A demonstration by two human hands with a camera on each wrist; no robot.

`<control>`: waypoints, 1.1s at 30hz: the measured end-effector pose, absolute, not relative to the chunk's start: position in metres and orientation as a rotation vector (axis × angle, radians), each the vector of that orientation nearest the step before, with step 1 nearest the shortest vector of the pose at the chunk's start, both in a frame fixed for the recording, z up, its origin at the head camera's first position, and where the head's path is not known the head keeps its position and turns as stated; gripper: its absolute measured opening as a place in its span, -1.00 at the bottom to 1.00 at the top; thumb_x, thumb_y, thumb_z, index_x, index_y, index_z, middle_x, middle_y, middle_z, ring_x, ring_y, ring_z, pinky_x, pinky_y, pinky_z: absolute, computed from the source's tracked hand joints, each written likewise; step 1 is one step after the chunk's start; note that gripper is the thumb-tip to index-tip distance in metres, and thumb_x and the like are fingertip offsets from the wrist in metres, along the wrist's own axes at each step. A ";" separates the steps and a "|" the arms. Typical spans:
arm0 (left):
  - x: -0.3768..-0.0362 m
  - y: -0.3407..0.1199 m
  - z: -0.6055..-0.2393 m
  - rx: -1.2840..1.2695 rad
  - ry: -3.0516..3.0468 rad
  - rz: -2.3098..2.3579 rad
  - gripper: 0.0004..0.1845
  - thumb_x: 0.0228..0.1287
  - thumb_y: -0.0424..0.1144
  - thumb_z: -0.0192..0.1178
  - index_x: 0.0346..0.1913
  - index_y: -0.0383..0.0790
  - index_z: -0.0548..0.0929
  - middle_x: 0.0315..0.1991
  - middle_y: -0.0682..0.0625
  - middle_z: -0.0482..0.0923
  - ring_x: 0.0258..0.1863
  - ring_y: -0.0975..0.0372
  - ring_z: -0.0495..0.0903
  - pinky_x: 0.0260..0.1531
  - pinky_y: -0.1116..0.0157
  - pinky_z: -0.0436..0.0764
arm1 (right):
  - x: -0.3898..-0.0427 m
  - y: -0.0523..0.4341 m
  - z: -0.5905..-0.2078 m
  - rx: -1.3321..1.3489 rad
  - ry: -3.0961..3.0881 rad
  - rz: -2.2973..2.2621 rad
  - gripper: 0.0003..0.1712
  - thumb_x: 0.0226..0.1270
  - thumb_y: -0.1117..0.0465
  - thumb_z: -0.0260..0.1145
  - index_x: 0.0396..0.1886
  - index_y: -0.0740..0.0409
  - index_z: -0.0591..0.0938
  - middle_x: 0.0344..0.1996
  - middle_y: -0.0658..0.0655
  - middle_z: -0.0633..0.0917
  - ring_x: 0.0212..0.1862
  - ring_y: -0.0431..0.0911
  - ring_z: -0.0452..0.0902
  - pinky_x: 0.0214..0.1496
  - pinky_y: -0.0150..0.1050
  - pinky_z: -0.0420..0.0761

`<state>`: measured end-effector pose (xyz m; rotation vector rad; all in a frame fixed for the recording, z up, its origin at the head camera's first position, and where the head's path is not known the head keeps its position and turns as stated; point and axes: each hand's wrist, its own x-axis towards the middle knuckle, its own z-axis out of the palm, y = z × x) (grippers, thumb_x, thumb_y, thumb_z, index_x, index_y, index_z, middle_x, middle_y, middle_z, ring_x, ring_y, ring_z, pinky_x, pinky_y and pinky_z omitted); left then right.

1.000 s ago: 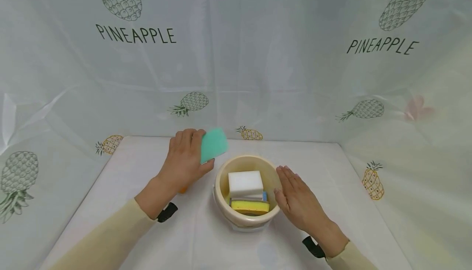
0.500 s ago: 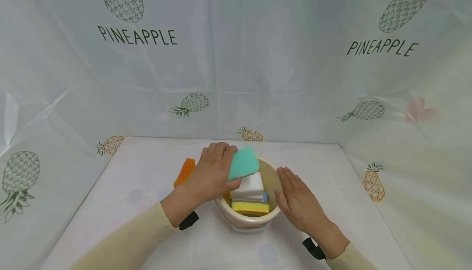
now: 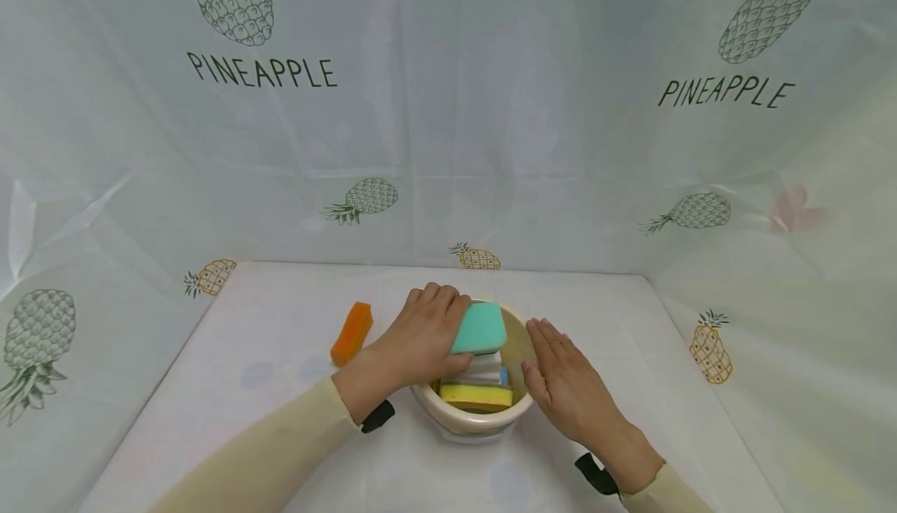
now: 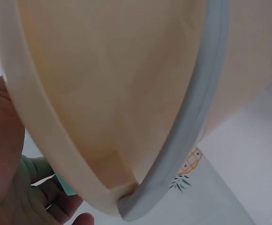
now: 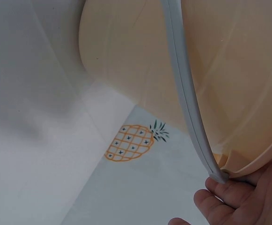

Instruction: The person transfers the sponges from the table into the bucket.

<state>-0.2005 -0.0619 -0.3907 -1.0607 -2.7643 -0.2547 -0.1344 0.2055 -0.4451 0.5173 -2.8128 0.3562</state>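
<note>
My left hand [image 3: 429, 338] holds a turquoise sponge [image 3: 480, 328] between thumb and fingers, over the mouth of a cream bucket [image 3: 466, 421]. Beneath it, inside the bucket, sit a white sponge block [image 3: 480, 370] and a yellow sponge [image 3: 476, 397]; the turquoise sponge partly covers the white one. Against the bucket's right rim rests my right hand [image 3: 571, 381], its fingers straight. In the left wrist view, the bucket's wall hides most of the turquoise sponge [image 4: 65, 185]. The right wrist view has my right hand [image 5: 248, 197] at the rim, by the handle's end.
An orange sponge [image 3: 352, 333] lies on the white-covered table [image 3: 280, 435], left of the bucket. The bucket's grey handle [image 5: 185, 89] hangs down its side. Behind the table rises a pineapple-printed sheet [image 3: 532, 131].
My left hand has carried the turquoise sponge rightward from beside the bucket and down over its mouth. The orange sponge has come into full view. My right hand has stayed at the rim.
</note>
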 end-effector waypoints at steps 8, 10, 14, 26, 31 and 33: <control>-0.202 -0.060 -0.395 -1.064 -2.795 -0.218 -0.21 0.26 0.20 0.40 0.39 -0.22 0.48 0.18 -0.08 0.54 0.10 0.07 0.39 0.12 0.11 0.38 | -0.134 0.206 -0.445 0.527 -2.804 0.352 -0.27 0.69 -0.03 0.04 0.59 0.38 0.29 0.57 0.33 0.36 0.61 0.18 0.26 0.59 0.17 0.29; -0.202 -0.059 -0.395 -1.066 -2.802 -0.212 -0.21 0.27 0.21 0.40 0.39 -0.21 0.48 0.17 -0.07 0.54 0.10 0.07 0.39 0.12 0.11 0.38 | -0.134 0.206 -0.446 0.528 -2.802 0.353 -0.27 0.69 -0.02 0.04 0.59 0.38 0.29 0.58 0.33 0.35 0.61 0.18 0.26 0.59 0.17 0.29; -0.203 -0.059 -0.396 -1.071 -2.809 -0.199 -0.21 0.28 0.21 0.39 0.41 -0.20 0.48 0.18 -0.07 0.55 0.11 0.07 0.40 0.12 0.10 0.38 | -0.134 0.205 -0.446 0.527 -2.803 0.354 -0.27 0.68 -0.02 0.05 0.59 0.38 0.29 0.57 0.34 0.36 0.61 0.19 0.26 0.58 0.18 0.29; -0.205 -0.058 -0.403 -1.065 -2.839 -0.178 -0.20 0.34 0.23 0.35 0.48 -0.13 0.40 0.33 -0.02 0.52 0.22 0.08 0.40 0.20 0.09 0.39 | -0.134 0.205 -0.447 0.550 -2.766 0.364 -0.30 0.68 0.02 0.04 0.58 0.39 0.30 0.55 0.34 0.40 0.58 0.21 0.30 0.55 0.20 0.34; -0.204 -0.057 -0.402 -1.063 -2.854 -0.175 -0.19 0.36 0.21 0.35 0.50 -0.13 0.38 0.37 -0.03 0.49 0.27 0.08 0.39 0.24 0.08 0.39 | -0.134 0.205 -0.447 0.541 -2.774 0.364 -0.29 0.68 0.01 0.05 0.58 0.39 0.30 0.55 0.35 0.39 0.59 0.21 0.30 0.56 0.19 0.33; -0.203 -0.057 -0.402 -1.061 -2.858 -0.181 -0.20 0.36 0.19 0.36 0.50 -0.14 0.39 0.37 -0.04 0.48 0.29 0.07 0.39 0.26 0.07 0.39 | -0.134 0.205 -0.447 0.536 -2.781 0.368 -0.29 0.68 0.01 0.05 0.58 0.39 0.30 0.56 0.35 0.38 0.59 0.20 0.29 0.56 0.18 0.33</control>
